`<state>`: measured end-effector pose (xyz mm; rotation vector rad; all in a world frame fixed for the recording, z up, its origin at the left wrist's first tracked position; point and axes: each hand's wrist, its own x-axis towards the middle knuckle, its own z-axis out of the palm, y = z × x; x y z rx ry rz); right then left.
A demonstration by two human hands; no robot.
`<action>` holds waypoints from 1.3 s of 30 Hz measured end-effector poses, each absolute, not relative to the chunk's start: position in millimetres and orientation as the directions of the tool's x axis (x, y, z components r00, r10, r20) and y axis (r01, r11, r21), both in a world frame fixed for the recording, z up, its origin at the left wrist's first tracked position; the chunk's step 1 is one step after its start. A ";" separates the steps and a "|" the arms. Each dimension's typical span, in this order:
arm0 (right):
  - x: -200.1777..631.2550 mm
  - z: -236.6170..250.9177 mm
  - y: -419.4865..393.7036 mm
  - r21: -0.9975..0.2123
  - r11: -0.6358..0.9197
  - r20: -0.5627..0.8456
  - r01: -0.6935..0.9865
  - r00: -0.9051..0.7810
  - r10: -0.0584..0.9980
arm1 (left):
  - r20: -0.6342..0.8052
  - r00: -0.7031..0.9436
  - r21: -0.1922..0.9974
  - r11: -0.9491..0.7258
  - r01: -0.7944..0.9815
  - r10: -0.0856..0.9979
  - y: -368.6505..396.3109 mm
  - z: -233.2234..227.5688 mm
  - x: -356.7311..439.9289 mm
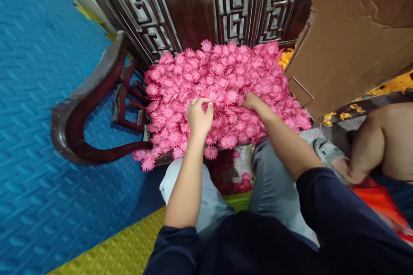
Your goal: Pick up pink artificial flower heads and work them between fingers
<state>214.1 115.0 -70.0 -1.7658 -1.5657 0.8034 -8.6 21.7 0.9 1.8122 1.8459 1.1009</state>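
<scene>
A wide heap of pink artificial flower heads with thin spiky petals lies on a dark wooden seat in front of me. Over the near middle of the heap is my left hand, thumb and index finger pinched together; what is between the fingertips is too small to make out. My right hand reaches into the heap further right, its fingers bent down and close together against the flowers. Its fingertips are partly hidden, so I cannot make out what they hold.
A curved dark wooden armrest stands left, above a blue mat. Behind the heap rises a carved wooden backrest. On the right are a large cardboard box, yellow petals and another person's bare leg.
</scene>
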 end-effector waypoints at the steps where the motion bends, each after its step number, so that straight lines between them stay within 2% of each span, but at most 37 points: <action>1: 208.7 -66.8 117.5 -0.787 -0.086 -0.041 0.610 0.088 0.995 | 0.275 -0.142 0.709 -0.100 0.698 0.951 22.6 0.9 -8.2; 4: 185.4 -54.7 122.2 -0.831 -0.069 -0.027 0.553 0.083 0.996 | 0.280 -0.159 0.722 -0.098 0.685 0.947 24.0 1.7 -5.3; 7: 154.3 -43.5 117.8 -0.922 -0.013 0.044 0.386 0.139 0.989 | 0.291 -0.186 0.750 -0.103 0.654 0.938 22.8 3.7 0.3; 8: 143.7 -40.1 114.7 -0.951 0.023 0.059 0.308 0.111 0.992 | 0.297 -0.203 0.759 -0.102 0.643 0.933 22.1 4.6 2.6; 9: 134.0 -36.9 111.3 -0.973 0.046 0.060 0.226 0.056 0.997 | 0.306 -0.227 0.768 -0.098 0.633 0.925 21.3 5.7 4.8; 11: 119.6 -30.6 105.1 -0.994 0.068 0.053 0.086 -0.160 0.986 | 0.325 -0.297 0.788 -0.083 0.610 0.898 20.3 7.9 8.7; 13: 115.3 -25.7 101.9 -0.997 0.079 0.070 0.013 -0.339 0.938 | 0.332 -0.383 0.817 -0.060 0.573 0.862 20.5 9.1 11.0; 15: 123.0 -24.6 103.3 -0.985 0.145 0.111 0.095 -0.304 0.946 | 0.311 -0.439 0.852 -0.043 0.521 0.843 22.1 8.4 11.7; 17: 140.6 -29.0 109.1 -0.925 0.175 0.171 0.339 -0.042 0.984 | 0.278 -0.459 0.886 -0.041 0.461 0.844 24.8 5.4 11.5; 18: 151.5 -33.2 113.2 -0.874 0.118 0.187 0.472 0.102 0.977 | 0.262 -0.463 0.900 -0.042 0.433 0.847 26.3 3.3 11.2; 20: 173.5 -44.4 122.3 -0.792 -0.079 0.118 0.605 0.279 0.953 | 0.243 -0.475 0.919 -0.044 0.391 0.845 29.1 -1.1 11.1; 22: 190.8 -56.5 131.1 -0.679 -0.158 0.093 0.717 0.298 0.950 | 0.237 -0.488 0.925 -0.042 0.377 0.840 30.7 -4.2 11.8; 25: 202.9 -71.3 142.4 -0.501 -0.129 0.086 0.856 0.198 0.976 | 0.212 -0.466 0.932 -0.035 0.360 0.859 29.7 -5.5 15.9; 31: 198.8 -87.4 158.2 -0.306 -0.075 -0.070 0.949 0.056 0.996 | 0.126 -0.365 0.962 -0.023 0.274 0.922 21.1 -5.1 31.6; 34: 193.2 -86.5 161.4 -0.228 -0.087 -0.060 0.970 0.075 0.995 | 0.114 -0.315 0.965 -0.030 0.260 0.942 21.3 -5.4 38.2; 39: 194.3 -80.8 164.9 -0.435 -0.319 -0.012 0.842 0.349 0.937 | 0.057 -0.286 0.978 0.005 0.211 0.956 25.1 -2.0 45.3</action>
